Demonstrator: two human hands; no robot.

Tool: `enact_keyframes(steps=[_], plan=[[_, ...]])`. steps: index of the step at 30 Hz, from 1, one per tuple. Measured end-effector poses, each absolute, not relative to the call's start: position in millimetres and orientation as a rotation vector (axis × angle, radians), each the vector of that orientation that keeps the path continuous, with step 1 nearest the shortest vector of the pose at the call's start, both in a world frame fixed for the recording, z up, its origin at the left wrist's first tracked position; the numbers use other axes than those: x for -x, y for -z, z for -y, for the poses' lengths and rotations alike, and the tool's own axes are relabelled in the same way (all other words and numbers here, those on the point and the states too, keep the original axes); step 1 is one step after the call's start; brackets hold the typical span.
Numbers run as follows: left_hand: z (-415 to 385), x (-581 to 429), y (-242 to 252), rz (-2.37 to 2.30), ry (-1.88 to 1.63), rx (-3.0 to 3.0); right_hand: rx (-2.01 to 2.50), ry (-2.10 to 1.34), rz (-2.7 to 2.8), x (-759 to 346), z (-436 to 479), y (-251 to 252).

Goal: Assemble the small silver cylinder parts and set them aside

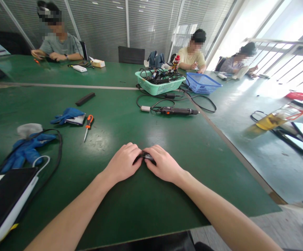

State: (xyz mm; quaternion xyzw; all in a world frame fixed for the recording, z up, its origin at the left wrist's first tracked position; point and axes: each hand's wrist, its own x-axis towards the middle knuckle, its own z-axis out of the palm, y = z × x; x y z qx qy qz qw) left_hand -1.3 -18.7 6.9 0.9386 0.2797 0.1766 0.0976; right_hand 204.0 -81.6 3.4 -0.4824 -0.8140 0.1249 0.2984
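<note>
On the green table (109, 202), my left hand (125, 161) and my right hand (163, 163) meet around a small dark object (148, 157). It looks black with a shiny grey part, and most of it is covered by my fingers, so its kind cannot be made out. Both hands are closed on it, one at each end, resting at table height. Ahead and to the left lies a screwdriver (88, 126) with an orange and black handle. Farther off is a black electric screwdriver (179, 111) with its cable.
Blue gloves (69, 115) and a black bar (85, 99) lie leftward. A green basket (156, 89) of cabled tools stands beside a blue basket (203, 87). A bottle of yellow liquid (274, 118) is at right, a black folder (7, 198) near left. Several people sit across.
</note>
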Motion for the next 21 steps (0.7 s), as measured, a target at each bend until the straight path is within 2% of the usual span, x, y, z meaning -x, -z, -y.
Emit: enact_keyframes(steps=[21], plan=[[18.5,1.0,-7.1,-0.839,-0.531,-2.767,1.262,-0.321,2.163,-205.3,82.0,-2.1]])
